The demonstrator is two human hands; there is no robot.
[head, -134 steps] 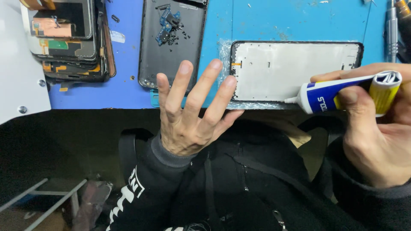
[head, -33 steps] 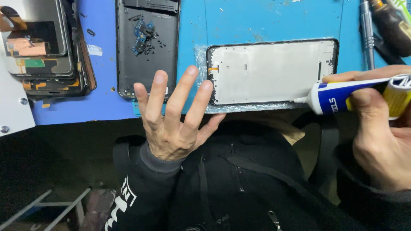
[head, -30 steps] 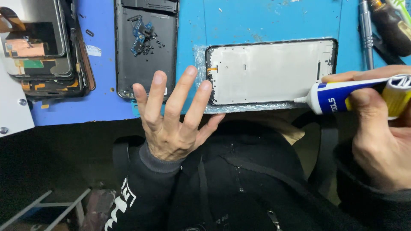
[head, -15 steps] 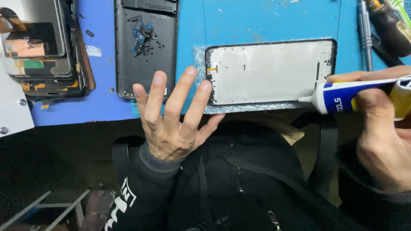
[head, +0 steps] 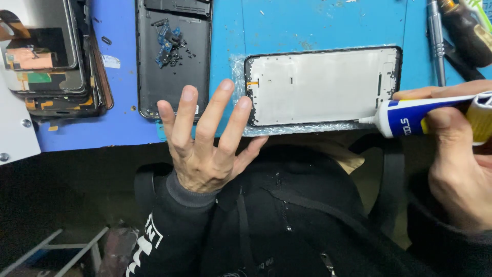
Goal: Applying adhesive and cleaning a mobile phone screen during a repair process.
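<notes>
Since the earlier frame, the white nozzle of the blue, white and yellow glue tube (head: 435, 115) has crept to the lower right corner of the black-rimmed phone frame with its pale grey metal plate (head: 323, 86), apparently touching its edge, though the contact is too small to be sure. Nearest, the right hand (head: 456, 169) grips that tube, fingers wrapped tight around its barrel. The left hand (head: 205, 149) hangs empty, fingers spread wide, just off the frame's left end. Beyond, the frame lies flat on the blue work mat (head: 318, 25). A black phone back shell holding loose small parts (head: 171, 56) sits left of it, and a stack of dismantled phones (head: 48, 61) farther left.
</notes>
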